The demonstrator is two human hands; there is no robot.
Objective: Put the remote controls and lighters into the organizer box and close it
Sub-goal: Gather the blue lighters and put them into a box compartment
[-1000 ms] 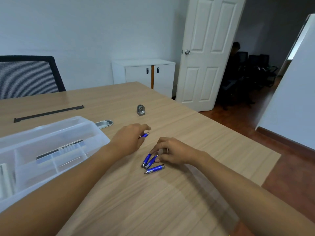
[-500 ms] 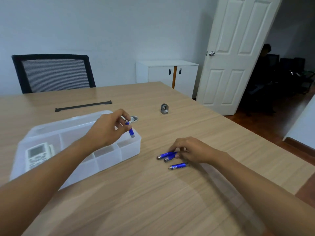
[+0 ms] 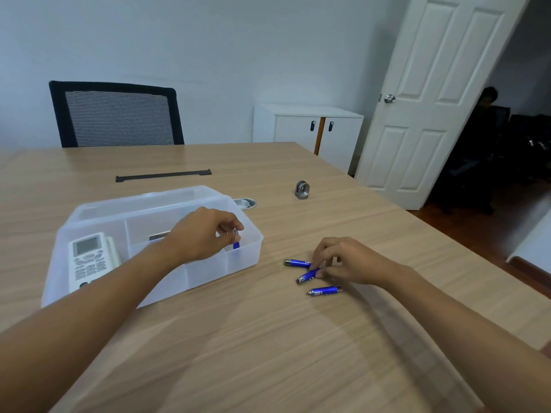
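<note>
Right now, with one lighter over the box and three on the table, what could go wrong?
1. The left hand pinches its lighter only by the top, above the box wall; it could fall outside.
2. The right hand fingers touch the middle lighter, close to the far lighter and the near lighter; they could roll.

A long wooden table (image 3: 298, 338) with a pale grain fills the near scene. At its far left stands a black mesh-backed chair (image 3: 116, 114) against a plain pale wall (image 3: 238, 49). A low white cabinet (image 3: 310, 129) with two dark handles sits by that wall, to the right. Further right a white panelled door (image 3: 432, 99) with a round metal knob stands open onto a dim room. Reddish-brown floor (image 3: 477, 219) shows at right.
</note>
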